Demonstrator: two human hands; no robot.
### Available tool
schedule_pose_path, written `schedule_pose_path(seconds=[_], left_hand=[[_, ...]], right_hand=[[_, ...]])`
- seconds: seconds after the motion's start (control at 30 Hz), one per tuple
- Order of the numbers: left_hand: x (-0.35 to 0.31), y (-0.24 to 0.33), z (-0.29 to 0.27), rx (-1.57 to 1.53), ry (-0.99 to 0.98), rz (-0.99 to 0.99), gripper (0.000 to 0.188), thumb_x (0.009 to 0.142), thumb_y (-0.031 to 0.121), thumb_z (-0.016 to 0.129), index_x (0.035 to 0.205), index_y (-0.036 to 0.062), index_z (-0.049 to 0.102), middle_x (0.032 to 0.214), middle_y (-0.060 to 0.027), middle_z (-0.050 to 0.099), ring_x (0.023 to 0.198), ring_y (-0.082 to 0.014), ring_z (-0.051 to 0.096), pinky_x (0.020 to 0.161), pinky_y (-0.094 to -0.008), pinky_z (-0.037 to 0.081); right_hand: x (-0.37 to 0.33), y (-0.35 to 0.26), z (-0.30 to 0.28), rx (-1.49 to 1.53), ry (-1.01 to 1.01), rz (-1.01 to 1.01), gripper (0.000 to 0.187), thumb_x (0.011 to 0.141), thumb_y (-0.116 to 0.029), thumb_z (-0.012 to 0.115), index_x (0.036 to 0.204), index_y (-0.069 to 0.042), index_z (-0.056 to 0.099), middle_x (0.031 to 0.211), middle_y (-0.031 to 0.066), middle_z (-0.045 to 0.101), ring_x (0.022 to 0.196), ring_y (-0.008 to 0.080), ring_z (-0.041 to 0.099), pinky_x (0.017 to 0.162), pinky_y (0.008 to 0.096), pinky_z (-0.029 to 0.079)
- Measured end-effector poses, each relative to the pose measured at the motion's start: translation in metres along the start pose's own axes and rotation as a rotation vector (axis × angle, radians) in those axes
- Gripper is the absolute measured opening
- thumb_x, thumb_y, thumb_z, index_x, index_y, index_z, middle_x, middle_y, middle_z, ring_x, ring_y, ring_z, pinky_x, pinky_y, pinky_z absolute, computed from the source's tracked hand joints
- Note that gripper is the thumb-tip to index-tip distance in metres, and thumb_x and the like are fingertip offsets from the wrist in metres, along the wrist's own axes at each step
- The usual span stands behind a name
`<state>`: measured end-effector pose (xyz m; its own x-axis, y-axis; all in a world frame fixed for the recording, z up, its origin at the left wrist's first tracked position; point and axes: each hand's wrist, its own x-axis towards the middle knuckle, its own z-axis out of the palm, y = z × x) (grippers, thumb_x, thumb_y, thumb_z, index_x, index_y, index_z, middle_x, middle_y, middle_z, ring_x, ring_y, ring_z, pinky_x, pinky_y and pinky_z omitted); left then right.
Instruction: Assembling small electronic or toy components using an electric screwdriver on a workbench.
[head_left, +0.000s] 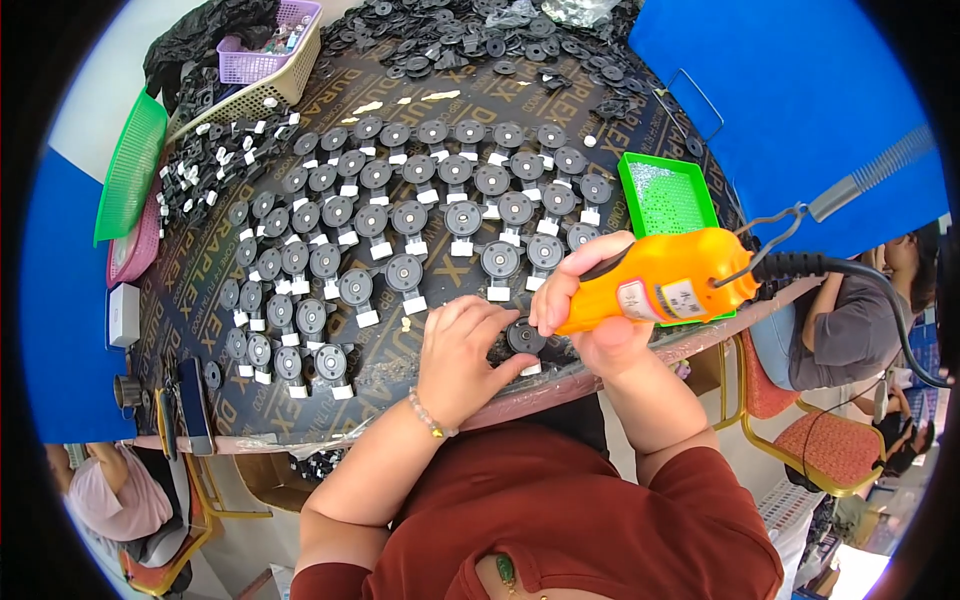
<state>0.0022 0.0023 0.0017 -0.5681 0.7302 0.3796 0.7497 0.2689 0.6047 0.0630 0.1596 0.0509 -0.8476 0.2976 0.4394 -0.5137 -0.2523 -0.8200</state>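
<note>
My right hand point(594, 300) is wrapped round an orange electric screwdriver point(660, 275), held on its side with its front end pointing left and down. Below that end, at the table's near edge, lies a round black plastic part point(525, 337) with a white tab. My left hand point(462, 355) steadies this part, its fingers on the far side and its thumb near the white tab. The screwdriver's tip is hidden behind my right fingers. Rows of similar black parts with white tabs, such as one wheel point(404, 273), cover the tabletop beyond my left hand.
A green basket point(627, 195) stands at the right, beneath the screwdriver's spring hanger point(870, 175) and cable point(900, 310). Loose black discs point(460, 40) pile up at the back. Small black-and-white pieces point(225, 165) heap at the left, near stacked baskets point(268, 100). A phone point(195, 405) lies front left.
</note>
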Motion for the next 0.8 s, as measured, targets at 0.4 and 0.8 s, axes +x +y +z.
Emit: schedule_pose_path(seconds=[0.4, 0.8], left_hand=[[0.002, -0.002, 0.005, 0.044, -0.002, 0.088, 0.041, 0.063, 0.029, 0.08, 0.095, 0.0088, 0.065, 0.095, -0.0033, 0.062, 0.098, -0.0245, 0.055, 0.082, -0.0379, 0.039], [0.0, 0.006, 0.006, 0.089, 0.007, 0.07, 0.044, 0.065, 0.031, 0.08, 0.1, 0.0085, 0.065, 0.097, -0.0048, 0.063, 0.101, -0.0246, 0.055, 0.085, -0.0385, 0.039]], right_hand=[[-0.005, 0.01, -0.002, -0.101, -0.122, 0.031, 0.054, 0.074, -0.034, 0.08, 0.103, -0.002, 0.047, 0.073, 0.0098, 0.059, 0.065, 0.0182, 0.06, 0.064, 0.0308, 0.051], [0.013, -0.057, -0.122, -0.626, 0.484, -0.282, 0.041, 0.089, -0.033, 0.064, 0.107, 0.0, 0.048, 0.067, 0.0056, 0.055, 0.056, 0.0144, 0.055, 0.054, 0.028, 0.047]])
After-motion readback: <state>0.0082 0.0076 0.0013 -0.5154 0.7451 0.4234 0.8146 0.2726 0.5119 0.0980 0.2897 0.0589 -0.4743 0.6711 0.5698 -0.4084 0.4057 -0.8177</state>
